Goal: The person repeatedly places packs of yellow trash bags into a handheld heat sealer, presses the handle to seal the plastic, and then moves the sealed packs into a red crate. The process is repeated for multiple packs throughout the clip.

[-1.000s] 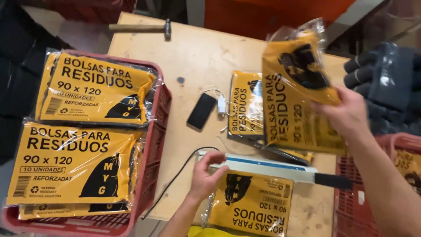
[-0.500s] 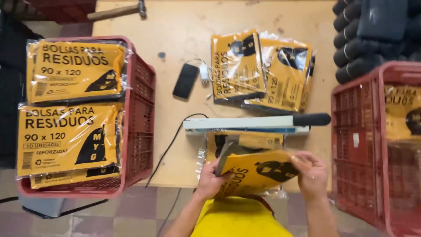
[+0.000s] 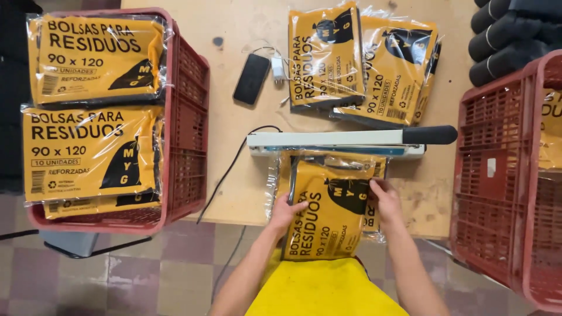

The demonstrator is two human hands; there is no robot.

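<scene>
I hold a yellow packet of black bags in clear wrap (image 3: 331, 213) at the near edge of the wooden table (image 3: 234, 169). My left hand (image 3: 285, 213) grips its left side, and my right hand (image 3: 386, 202) grips its right side. The packet's open top end lies at the white heat sealer with a black handle (image 3: 351, 142). Another yellow packet peeks out beneath it on the right.
A red crate (image 3: 187, 146) at the left holds stacked yellow packets (image 3: 88, 152). Sealed packets (image 3: 363, 64) lie behind the sealer. A black phone (image 3: 252, 79) with a charger lies mid-table. Another red crate (image 3: 497, 175) stands at the right, dark rolls (image 3: 506, 35) behind it.
My right hand set down the packet it held aloft at the far pile and came back. Both hands now hold a new packet, slid up toward the sealer.
</scene>
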